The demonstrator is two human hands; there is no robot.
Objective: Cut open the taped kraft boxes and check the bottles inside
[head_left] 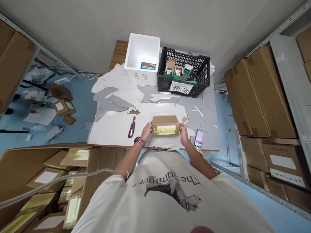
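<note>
Clock: 12 is straight ahead, taken from the cardboard box.
Item: a closed brown cardboard box [165, 126] lies flat, with a yellow-tinted pouch [166, 130] holding a white slip on its top face.
Place: the cardboard box sits near the front edge of the bench [205, 106], whose top is covered in torn white and grey sheeting.
Hands: the left hand [146, 130] and right hand [184, 133] clasp the box's opposite short ends, pressing inward, fingers not spread.
Nearby: a red-and-black utility knife [131, 127] lies at 9, just beyond the left hand; a blurred white object [199, 138] lies at 4, beside a white cable [201, 113].
Counts: one white foam box [142, 55] at 11; one black plastic crate [183, 72] at 1, holding three small boxes [176, 72]; three brown cartons [64, 107] on the blue floor [82, 94] at 9; one open carton [93, 161] at 7, packed with smaller boxes; many shelved cartons [259, 94] at 3.
Writing: "退货" on the white foam box; "换货" on a paper sign [181, 87] on the crate; "The Summer" on the person's T-shirt [167, 191]. A colourful label inside the foam box is too small to read fully.
</note>
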